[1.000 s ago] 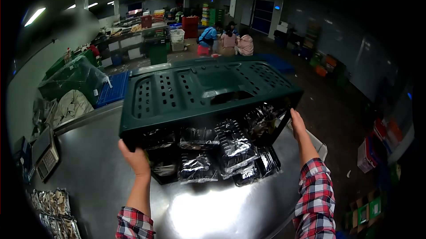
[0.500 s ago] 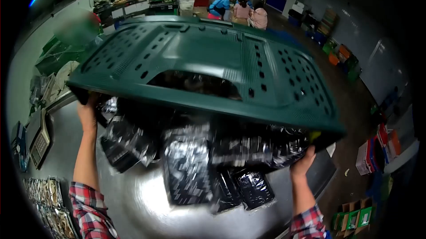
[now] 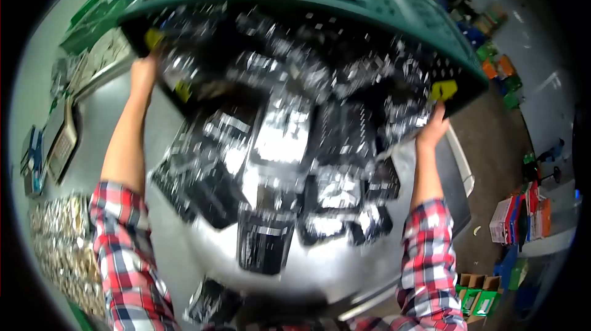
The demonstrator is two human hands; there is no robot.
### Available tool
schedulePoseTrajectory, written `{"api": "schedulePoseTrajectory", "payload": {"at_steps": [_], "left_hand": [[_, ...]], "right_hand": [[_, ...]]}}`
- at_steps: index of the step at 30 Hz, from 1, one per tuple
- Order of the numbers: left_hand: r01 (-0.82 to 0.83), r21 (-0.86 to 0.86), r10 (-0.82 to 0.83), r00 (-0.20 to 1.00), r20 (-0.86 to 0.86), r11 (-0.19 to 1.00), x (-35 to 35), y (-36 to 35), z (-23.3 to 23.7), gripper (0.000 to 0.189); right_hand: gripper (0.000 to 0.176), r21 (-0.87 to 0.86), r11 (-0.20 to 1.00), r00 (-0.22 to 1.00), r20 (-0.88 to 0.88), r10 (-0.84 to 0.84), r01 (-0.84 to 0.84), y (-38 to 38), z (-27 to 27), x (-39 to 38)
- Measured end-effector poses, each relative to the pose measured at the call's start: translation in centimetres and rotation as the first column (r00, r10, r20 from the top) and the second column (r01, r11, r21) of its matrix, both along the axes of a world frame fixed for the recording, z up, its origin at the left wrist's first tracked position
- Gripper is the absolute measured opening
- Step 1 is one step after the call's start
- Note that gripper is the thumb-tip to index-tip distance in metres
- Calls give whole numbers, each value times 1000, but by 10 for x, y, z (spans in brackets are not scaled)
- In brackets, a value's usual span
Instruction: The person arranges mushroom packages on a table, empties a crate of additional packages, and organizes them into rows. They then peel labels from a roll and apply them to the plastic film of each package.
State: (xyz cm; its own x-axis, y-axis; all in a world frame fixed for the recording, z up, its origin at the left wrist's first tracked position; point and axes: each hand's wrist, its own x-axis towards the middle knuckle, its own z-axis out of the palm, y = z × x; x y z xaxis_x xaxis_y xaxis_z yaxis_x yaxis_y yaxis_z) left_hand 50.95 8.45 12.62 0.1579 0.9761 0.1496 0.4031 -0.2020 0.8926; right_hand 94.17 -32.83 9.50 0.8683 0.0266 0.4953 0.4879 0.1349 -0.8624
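A dark green plastic crate [image 3: 418,29] is tipped on its side at the top of the head view, its open mouth toward me. My left hand [image 3: 143,74] is closed on its left side, and my right hand [image 3: 433,129] grips the right side near a yellow tag [image 3: 443,90]. Shiny black plastic-wrapped packets [image 3: 345,131] fill the mouth and spill onto the steel table [image 3: 203,251]. One black packet [image 3: 266,242] lies in front of the pile; another packet [image 3: 212,300] rests close to me. Motion blurs the pile, and my fingers are partly hidden.
At the left of the table is a scale with a keypad [image 3: 63,149]. Rows of clear-wrapped packs [image 3: 64,245] lie at lower left. Green crates [image 3: 101,14] stand beyond the scale. Boxes [image 3: 514,220] and open cartons [image 3: 477,297] are on the right.
The crate has tilted further and moved up in view, so its inside now shows. Many more black packets have slid out onto the table. Both hands have kept their hold.
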Motion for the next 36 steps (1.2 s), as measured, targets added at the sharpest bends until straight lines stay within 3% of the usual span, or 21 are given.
{"api": "schedulePoseTrajectory", "payload": {"at_steps": [3,4,5,6,7,9,11,12,13,15,17,18,19,23,26,28,30,31,33,34,36], "left_hand": [[-32,-219,41,999,34,975,-5,-89,-15,78],[94,-311,-75,994,74,946,-16,-100,-46,91],[96,-37,-98,994,-51,995,-23,-91,-114,90],[89,-58,-97,983,-155,994,-30,-131,-119,83],[265,9,-253,930,-267,964,-43,-149,-129,77],[197,120,-106,843,-527,973,-42,-209,-107,77],[328,124,-221,827,-517,936,-55,-243,-101,84],[370,84,-260,779,-570,925,-64,-256,-96,88],[371,45,-272,752,-600,928,-73,-268,-91,86],[272,-128,-295,762,-577,954,-95,-281,-88,86],[109,-242,-186,928,-322,964,-127,-301,-97,86],[36,-311,-100,977,-190,950,-145,-313,-105,86],[-33,-352,17,999,-50,935,-165,-326,-115,85],[-200,-386,360,843,401,900,-241,-372,-115,68],[-367,-66,373,916,147,928,-295,-413,-67,46],[-268,218,305,938,-163,939,-337,-442,-64,45],[-28,430,275,805,-525,902,-388,-467,-68,44],[68,432,241,748,-619,899,-411,-477,-69,39],[81,267,217,387,-896,960,-458,-501,-84,33],[-3,150,140,371,-918,989,-474,-512,-86,28],[-163,269,315,531,-787,949,-486,-507,-94,28]], "right_hand": [[43,-109,992,970,-243,30,-57,1,-5,-4],[47,-42,993,954,-285,93,-110,-2,-17,-14],[53,35,988,941,-300,155,-152,-7,-28,-21],[62,-63,967,921,-327,212,-245,-19,-35,-29],[64,-200,951,945,-277,175,-235,-26,-40,-44],[55,-543,755,918,-83,387,-368,-45,-63,-68],[50,-819,456,919,-199,341,-347,-53,-42,-155],[49,-829,359,815,-184,549,-428,-64,-59,-156],[56,-794,510,863,-37,504,-332,-69,-73,-188],[62,-735,506,866,-225,446,-452,-79,-68,-222],[71,-495,555,742,-389,546,-668,-97,-60,-262],[79,-206,556,569,-529,629,-806,-109,-63,-280],[77,-171,635,630,-467,621,-753,-121,-80,-293],[67,-7,673,380,-830,409,-740,-145,-104,-333],[65,-245,394,410,-812,416,-886,-135,-118,-348],[68,-200,304,332,-808,486,-931,-111,-112,-357],[53,-128,286,266,-812,520,-950,-87,-125,-359],[46,-110,250,231,-815,531,-962,-76,-103,-367],[35,-165,196,252,-751,610,-967,-56,-73,-386],[33,-259,149,291,-686,667,-954,-47,-61,-397],[36,-484,86,335,-458,823,-871,-33,-41,-428]]}}
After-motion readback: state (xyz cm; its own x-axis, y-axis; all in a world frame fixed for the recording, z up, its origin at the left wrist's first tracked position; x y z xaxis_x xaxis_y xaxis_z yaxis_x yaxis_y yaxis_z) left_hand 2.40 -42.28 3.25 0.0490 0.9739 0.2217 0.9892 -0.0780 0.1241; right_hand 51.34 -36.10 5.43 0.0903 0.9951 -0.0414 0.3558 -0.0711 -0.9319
